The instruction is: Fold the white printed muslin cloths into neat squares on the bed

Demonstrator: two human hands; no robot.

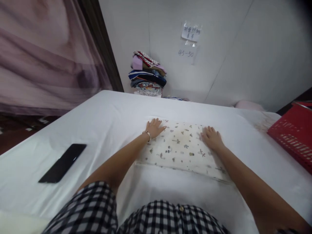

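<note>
A folded cream cloth [181, 148] printed with small plants lies flat on the white-covered table [109, 110] in front of me. My left hand [154, 127] rests palm down on the cloth's far left corner, fingers stretched out, a bracelet on the wrist. On the far right part of the cloth lies my right hand [211, 137], also flat with the fingers spread. Neither hand holds anything.
A black phone [63, 162] lies on the table to the left. A stack of folded clothes [147, 74] stands at the far edge by the wall. A red plastic basket [292, 135] sits at the right edge. Paper notes [190, 32] hang on the wall.
</note>
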